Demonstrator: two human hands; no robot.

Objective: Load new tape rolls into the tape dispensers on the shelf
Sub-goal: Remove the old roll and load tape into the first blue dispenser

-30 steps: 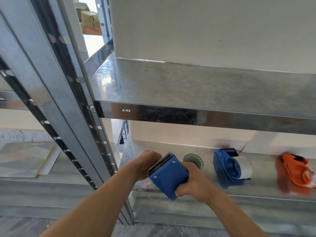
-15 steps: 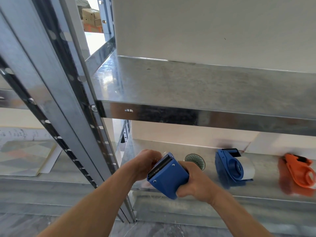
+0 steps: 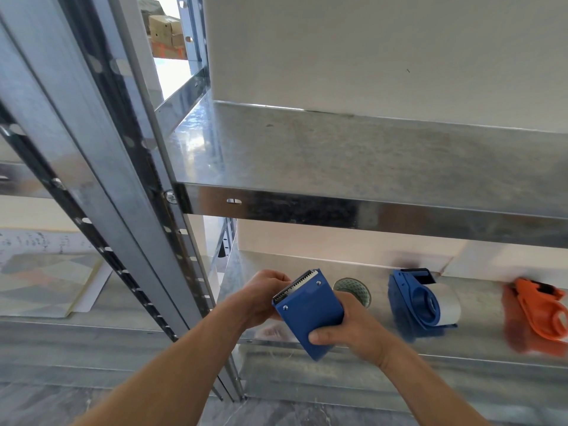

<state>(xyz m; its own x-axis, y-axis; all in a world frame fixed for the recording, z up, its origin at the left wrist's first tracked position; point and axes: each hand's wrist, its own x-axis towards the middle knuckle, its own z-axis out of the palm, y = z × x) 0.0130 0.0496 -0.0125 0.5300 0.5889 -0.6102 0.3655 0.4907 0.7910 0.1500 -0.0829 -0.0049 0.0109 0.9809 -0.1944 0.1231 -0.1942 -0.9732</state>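
- Sheets (image 3: 46, 281) lie flat on the neighbouring rack at far left; print too blurred to read.
- Perforated steel upright (image 3: 123, 179) runs diagonally beside the upper shelf (image 3: 338, 155).
- Left hand (image 3: 261, 295): fingers curled against the toothed blade end of the blue dispenser (image 3: 307, 315); whether this grip clamps anything cannot be told.
- Blue dispenser is held clear of the lower shelf (image 3: 479, 309), in front of its edge, tilted, blade end uppermost.
- Right hand (image 3: 353, 330): grip clamped on the dispenser's lower end, thumb across its face.
- Tape roll (image 3: 353, 290) sits on the lower shelf just behind the right hand.
- Second blue dispenser (image 3: 415, 302), carrying a white roll (image 3: 448, 305), rests further right; orange dispenser (image 3: 541, 315) rests at far right, apart from it.
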